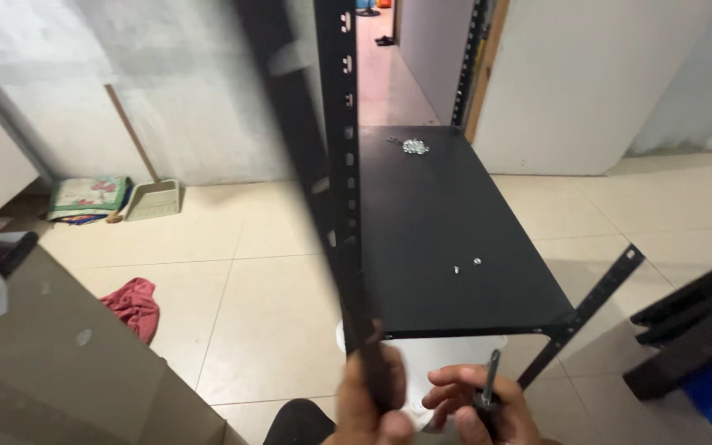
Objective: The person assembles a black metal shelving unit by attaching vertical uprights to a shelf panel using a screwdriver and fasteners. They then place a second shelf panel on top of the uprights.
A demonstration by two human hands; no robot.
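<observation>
The left hand (pixel 370 400) was closed around the lower end of a black slotted upright (pixel 344 173), fingers wrapped over its front edge; the right hand (pixel 480 404) gripped a dark-handled screwdriver (pixel 489 381) (shaft pointing up) just beside that upright, near the front edge of a black metal shelf (pixel 447 239); the upright rose steeply past the shelf's left edge; two small screws (pixel 466 265) lay on the shelf, a heap of screws (pixel 414 147) at its far end; a slotted brace (pixel 587 313) angled off the right front corner; beyond, on the tiled floor (pixel 249 272), lay a red cloth (pixel 133 305) and a dustpan (pixel 154 199).
</observation>
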